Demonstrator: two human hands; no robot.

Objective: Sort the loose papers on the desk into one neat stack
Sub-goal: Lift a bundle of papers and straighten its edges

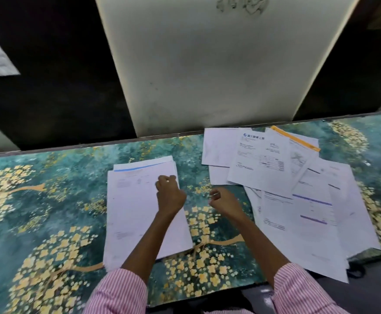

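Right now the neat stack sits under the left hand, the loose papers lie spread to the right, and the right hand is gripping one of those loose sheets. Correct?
Not quite. The head view shows the right hand curled over the bare desk cover, between the stack and the loose papers, gripping no sheet. The rest holds: the left hand rests on the stack, and the loose papers lie spread to the right.

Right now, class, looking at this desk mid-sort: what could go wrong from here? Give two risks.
1. The loose papers overlap at odd angles, and the nearest sheets overhang the desk's front edge, so a pull on one may drag others off.
2. The stack already shows offset edges; with the left hand on its right side, adding sheets could skew it further.
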